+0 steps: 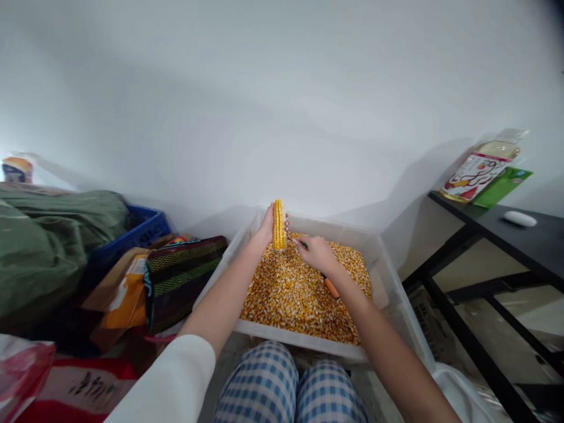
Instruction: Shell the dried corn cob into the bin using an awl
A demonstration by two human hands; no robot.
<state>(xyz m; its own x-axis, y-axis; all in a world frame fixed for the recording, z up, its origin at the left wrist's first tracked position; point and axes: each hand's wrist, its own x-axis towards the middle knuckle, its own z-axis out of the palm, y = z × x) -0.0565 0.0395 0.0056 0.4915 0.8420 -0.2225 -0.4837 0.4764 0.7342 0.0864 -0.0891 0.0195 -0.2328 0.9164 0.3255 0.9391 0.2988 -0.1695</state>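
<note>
My left hand (268, 224) is closed around an upright corn cob (279, 226), its fingertips showing behind the right side. Rows of yellow kernels cover the cob's near face; a paler strip shows along its right edge. Close to the cob's lower end, my right hand (318, 254) is closed on a slim hand tool with a dark part at the fingers. An orange handle (331, 288) shows under the wrist, seemingly of the same tool; its exact kind is unclear. Below both hands lie loose corn kernels (291, 299) in a translucent plastic bin (396, 288).
To the left are a blue crate (147, 226) with green cloth (53, 235), a dark striped mesh bag (187, 276) and a red and white bag (83, 388). At right a black table (533, 235) carries a labelled bottle (478, 170). A white wall stands behind the bin.
</note>
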